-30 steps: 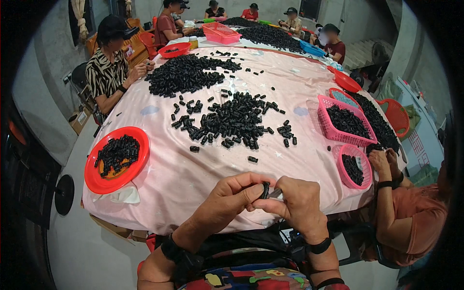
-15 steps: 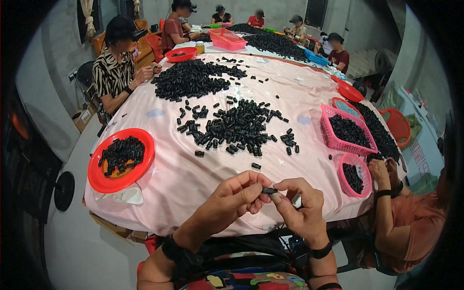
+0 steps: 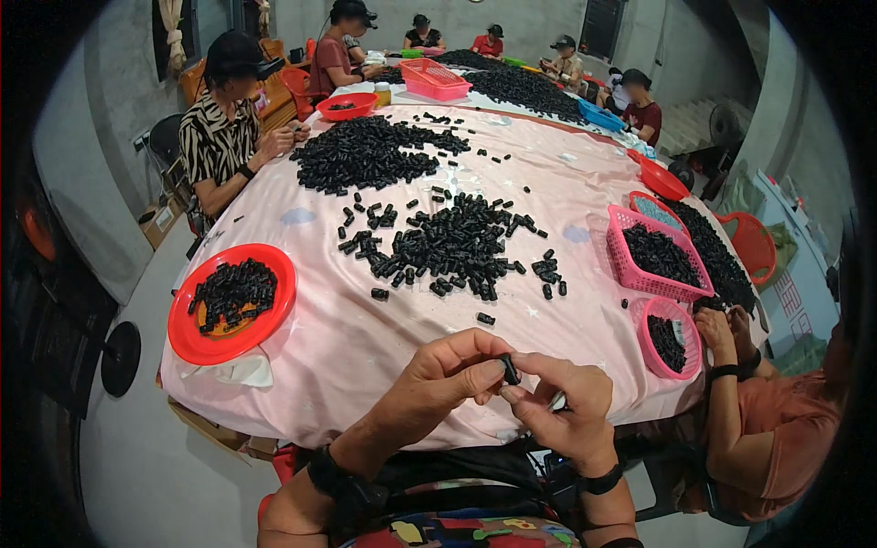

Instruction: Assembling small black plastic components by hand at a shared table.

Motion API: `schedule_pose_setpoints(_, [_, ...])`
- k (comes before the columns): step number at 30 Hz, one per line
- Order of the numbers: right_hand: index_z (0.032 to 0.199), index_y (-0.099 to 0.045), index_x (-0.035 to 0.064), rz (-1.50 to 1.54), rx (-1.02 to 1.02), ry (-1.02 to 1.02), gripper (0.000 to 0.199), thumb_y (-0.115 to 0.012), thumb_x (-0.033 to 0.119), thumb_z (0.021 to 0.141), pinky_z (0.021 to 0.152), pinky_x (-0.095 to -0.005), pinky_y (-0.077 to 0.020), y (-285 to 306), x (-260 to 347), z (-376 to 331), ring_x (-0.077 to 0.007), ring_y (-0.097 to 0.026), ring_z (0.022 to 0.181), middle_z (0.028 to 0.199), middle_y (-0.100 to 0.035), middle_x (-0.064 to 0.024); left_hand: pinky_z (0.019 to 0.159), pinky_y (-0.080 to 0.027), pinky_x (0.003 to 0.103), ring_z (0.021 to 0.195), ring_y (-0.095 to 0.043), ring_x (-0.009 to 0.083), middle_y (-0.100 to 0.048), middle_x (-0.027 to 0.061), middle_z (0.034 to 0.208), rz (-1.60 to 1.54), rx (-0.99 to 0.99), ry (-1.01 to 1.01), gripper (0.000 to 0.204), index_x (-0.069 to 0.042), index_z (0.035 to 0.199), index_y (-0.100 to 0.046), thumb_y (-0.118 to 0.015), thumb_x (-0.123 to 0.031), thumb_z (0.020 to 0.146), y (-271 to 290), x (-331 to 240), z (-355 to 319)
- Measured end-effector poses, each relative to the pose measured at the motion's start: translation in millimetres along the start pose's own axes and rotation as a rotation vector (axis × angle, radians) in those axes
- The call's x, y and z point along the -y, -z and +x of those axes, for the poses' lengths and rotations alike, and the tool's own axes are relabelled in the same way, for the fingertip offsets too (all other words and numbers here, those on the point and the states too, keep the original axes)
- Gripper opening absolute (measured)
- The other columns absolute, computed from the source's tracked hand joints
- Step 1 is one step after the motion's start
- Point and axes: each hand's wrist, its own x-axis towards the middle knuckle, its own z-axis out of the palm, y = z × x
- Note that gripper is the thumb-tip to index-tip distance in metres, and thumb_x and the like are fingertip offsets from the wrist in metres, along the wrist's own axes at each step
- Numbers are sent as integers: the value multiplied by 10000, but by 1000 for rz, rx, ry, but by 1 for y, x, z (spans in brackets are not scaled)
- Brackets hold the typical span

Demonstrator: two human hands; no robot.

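Note:
Close to the near edge of the table, my left hand [image 3: 449, 376] pinches a small black cylindrical part [image 3: 510, 369] between thumb and forefinger. My right hand [image 3: 574, 406] has its thumb and forefinger closed on the same part from the other side. The part stands tilted, and fingertips cover some of it. Something pale and shiny [image 3: 558, 400] shows among my right fingers, too small to name. Beyond my hands lies a loose pile of similar black parts [image 3: 448, 242], with a few strays nearer me.
A red plate [image 3: 181, 315] of black parts sits at left. Pink baskets [image 3: 624, 267] and a round pink basket [image 3: 695, 352] hold more at right. A second pile [image 3: 365, 157] lies farther off. One person [image 3: 772, 429] works close on my right, another [image 3: 224, 137] at far left.
The small black part has turned from lying nearly level to a steeper tilt between my fingertips. Both hands stay in about the same place. The view has shifted slightly.

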Motion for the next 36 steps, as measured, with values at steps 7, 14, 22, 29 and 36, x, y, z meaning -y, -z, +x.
schedule_pose_setpoints(7, [1050,-657,59,-194,12,160,406,-762,58,657,427,-268,-412,3,-10,-6,-182,-563,466,592,-565,-56,697,-427,205,780,-537,71,-604,36,934,-15,-10,-5,198,-4,1110,-553,-515,-122,955,3,7,1])
schedule_pose_setpoints(14, [1033,-663,72,-245,-30,164,394,-754,62,650,424,-294,-388,-2,-3,-4,-183,-524,452,555,-507,-35,690,-423,203,798,-552,68,-614,41,945,-90,-8,26,192,-6,1107,-555,-520,-114,952,2,8,2])
schedule_pose_setpoints(22, [930,-650,53,-278,44,181,342,-742,18,602,467,-279,-435,-3,-12,-5,-193,-578,504,602,-566,-50,675,-410,202,729,-525,70,-608,34,911,-83,-90,67,161,-16,1073,-560,-522,-109,947,6,12,3])
schedule_pose_setpoints(29, [775,-633,60,-195,-112,20,136,-748,37,705,441,-252,-423,-7,-4,-5,-159,-565,452,598,-591,-56,604,-402,213,648,-508,91,-577,8,768,-283,-470,-181,166,-45,970,-595,-580,-202,920,39,-9,6])
schedule_pose_setpoints(36, [752,-629,33,-111,-88,-24,101,-721,8,715,458,-248,-448,-13,-5,-1,-167,-596,484,620,-607,-70,535,-450,254,654,-577,144,-639,50,782,-620,-782,-603,168,-41,895,-593,-542,-199,920,167,-62,-54])
